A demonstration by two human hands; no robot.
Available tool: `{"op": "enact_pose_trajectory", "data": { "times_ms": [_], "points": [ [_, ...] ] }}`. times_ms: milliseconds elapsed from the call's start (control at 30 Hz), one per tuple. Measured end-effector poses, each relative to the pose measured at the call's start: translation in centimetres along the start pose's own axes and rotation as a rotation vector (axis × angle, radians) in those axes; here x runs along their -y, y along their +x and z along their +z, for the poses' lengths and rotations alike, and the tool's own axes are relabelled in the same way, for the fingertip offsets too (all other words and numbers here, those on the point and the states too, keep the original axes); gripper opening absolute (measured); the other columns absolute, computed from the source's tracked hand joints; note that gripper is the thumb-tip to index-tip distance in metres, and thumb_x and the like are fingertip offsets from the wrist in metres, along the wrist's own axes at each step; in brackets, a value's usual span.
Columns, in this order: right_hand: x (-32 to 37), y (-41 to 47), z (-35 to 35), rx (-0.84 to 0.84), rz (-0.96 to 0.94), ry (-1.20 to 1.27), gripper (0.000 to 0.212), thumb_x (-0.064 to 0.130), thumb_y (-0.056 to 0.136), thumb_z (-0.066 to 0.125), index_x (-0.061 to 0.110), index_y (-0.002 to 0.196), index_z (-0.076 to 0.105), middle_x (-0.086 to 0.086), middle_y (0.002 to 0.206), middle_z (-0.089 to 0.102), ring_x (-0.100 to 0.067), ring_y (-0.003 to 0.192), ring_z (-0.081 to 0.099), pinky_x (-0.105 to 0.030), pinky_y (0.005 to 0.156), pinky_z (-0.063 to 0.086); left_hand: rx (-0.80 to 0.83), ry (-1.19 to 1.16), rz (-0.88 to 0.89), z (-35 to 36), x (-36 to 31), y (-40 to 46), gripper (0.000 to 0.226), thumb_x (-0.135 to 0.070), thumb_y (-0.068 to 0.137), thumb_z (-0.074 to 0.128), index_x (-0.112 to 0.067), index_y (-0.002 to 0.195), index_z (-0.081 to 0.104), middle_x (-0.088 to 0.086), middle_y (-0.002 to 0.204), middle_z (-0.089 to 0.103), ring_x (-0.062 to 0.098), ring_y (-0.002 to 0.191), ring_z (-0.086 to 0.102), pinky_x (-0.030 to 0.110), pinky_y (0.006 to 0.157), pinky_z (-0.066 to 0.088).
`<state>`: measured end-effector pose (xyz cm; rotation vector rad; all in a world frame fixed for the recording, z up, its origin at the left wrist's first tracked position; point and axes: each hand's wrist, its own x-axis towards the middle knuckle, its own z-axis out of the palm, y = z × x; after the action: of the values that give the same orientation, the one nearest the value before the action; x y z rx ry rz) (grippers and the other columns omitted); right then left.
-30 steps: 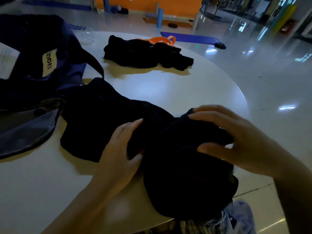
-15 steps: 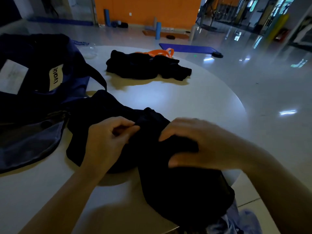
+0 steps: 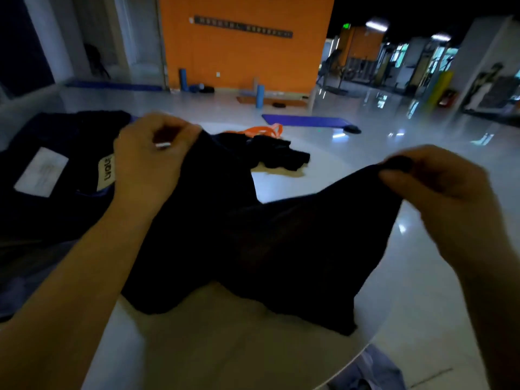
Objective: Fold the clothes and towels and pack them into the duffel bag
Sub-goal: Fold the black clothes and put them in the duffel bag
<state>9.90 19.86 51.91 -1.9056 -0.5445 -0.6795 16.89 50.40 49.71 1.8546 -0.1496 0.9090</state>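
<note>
A black garment (image 3: 267,243) hangs spread between my two hands above the round white table (image 3: 225,342). My left hand (image 3: 149,161) grips its upper left corner in curled fingers. My right hand (image 3: 439,184) pinches the upper right corner, a bit of cloth bunched between thumb and fingers. The garment's lower edge still touches the table. The navy duffel bag (image 3: 50,175), with a pale label and a white patch, lies on the left of the table, partly behind my left arm.
Another black garment (image 3: 270,153) with an orange strap (image 3: 259,130) lies at the far side of the table. Light blue cloth (image 3: 374,370) shows below the table's right edge. Beyond are a shiny floor, a purple mat (image 3: 304,121) and an orange wall.
Both hands took hold of the garment's corners, moved apart and lifted it off the table, so it now hangs spread out. The view tilted upward.
</note>
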Motion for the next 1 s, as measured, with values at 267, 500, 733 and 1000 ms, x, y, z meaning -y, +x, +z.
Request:
{"op": "enact_pose_trajectory", "data": {
  "times_ms": [267, 500, 733, 1000],
  "points": [
    [-7.2, -1.6, -2.8, -0.299, 0.616, 0.180, 0.014, 0.006, 0.089, 0.061, 0.019, 0.096, 0.061, -0.006, 0.076, 0.066, -0.006, 0.056, 0.064, -0.020, 0.048, 0.049, 0.267, 0.284, -0.074, 7.1, 3.0, 3.0, 0.009, -0.027, 0.088, 0.066, -0.018, 0.091, 0.066, 0.000, 0.084, 0.061, 0.016, 0.078, 0.059, 0.021, 0.068, 0.035],
    [-11.5, -5.4, -3.0, -0.036, 0.792, 0.112, 0.024, 0.006, 0.096, 0.049, 0.019, 0.114, 0.060, -0.012, 0.094, 0.070, -0.026, 0.081, 0.070, -0.034, 0.072, 0.059, 0.421, 0.288, -0.013, 7.7, 6.7, -4.0, 0.025, -0.035, 0.092, 0.059, -0.020, 0.111, 0.063, -0.007, 0.106, 0.056, 0.013, 0.099, 0.056, 0.022, 0.081, 0.038],
    [-13.8, -8.6, -2.0, 0.326, 0.478, -0.305, 0.076, -0.019, 0.084, 0.045, 0.051, 0.109, 0.060, 0.003, 0.100, 0.066, -0.015, 0.091, 0.063, -0.019, 0.078, 0.051, 0.687, 0.322, 0.077, 5.7, 6.9, -8.2, 0.058, -0.068, 0.076, 0.053, -0.030, 0.119, 0.060, -0.020, 0.117, 0.052, -0.002, 0.107, 0.048, 0.007, 0.083, 0.034],
    [-10.5, -7.2, -1.7, 0.370, 0.132, -0.589, 0.015, 0.023, 0.086, 0.068, 0.036, 0.089, 0.061, 0.013, 0.085, 0.059, -0.001, 0.087, 0.055, -0.015, 0.064, 0.039, 0.633, 0.300, 0.149, 6.1, 7.4, -9.7, 0.056, -0.058, 0.083, 0.045, -0.015, 0.106, 0.072, 0.001, 0.112, 0.069, 0.015, 0.106, 0.064, 0.017, 0.093, 0.038]
  ]
}}
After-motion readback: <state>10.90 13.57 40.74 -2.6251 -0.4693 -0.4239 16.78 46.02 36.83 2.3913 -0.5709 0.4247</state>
